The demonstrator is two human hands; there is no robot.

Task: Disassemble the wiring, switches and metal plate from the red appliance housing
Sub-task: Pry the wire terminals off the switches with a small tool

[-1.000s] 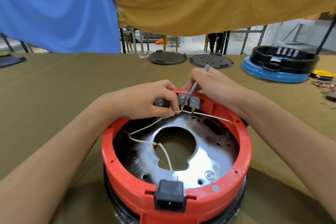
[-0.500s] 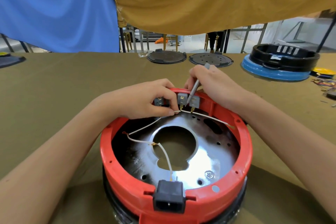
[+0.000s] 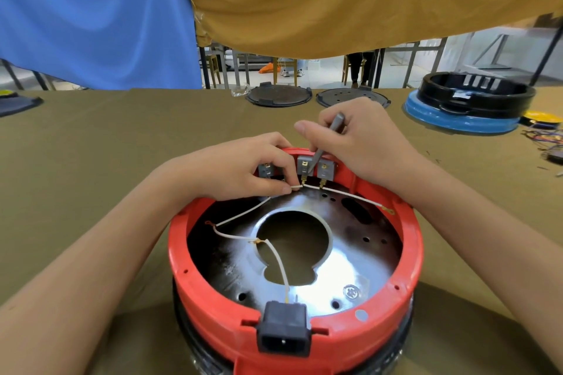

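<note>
Red housing (image 3: 213, 292) sits on the olive counter (image 3: 91, 161), its metal plate (image 3: 350, 259) inside. Left hand (image 3: 234, 170) pinches a white wire (image 3: 243, 211) just below the grey switches (image 3: 304, 165) at the far rim. Right hand (image 3: 362, 143) grips a grey tool (image 3: 327, 138), its tip at the middle switch.

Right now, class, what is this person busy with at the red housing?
A person is taking wiring off the round red plastic housing on the olive-covered table. The left hand pinches a thin white wire just below the grey switch blocks at the far rim. The right hand grips a slim grey metal tool, its tip down at the middle switch. The shiny metal plate and black power socket are still fitted.
</note>
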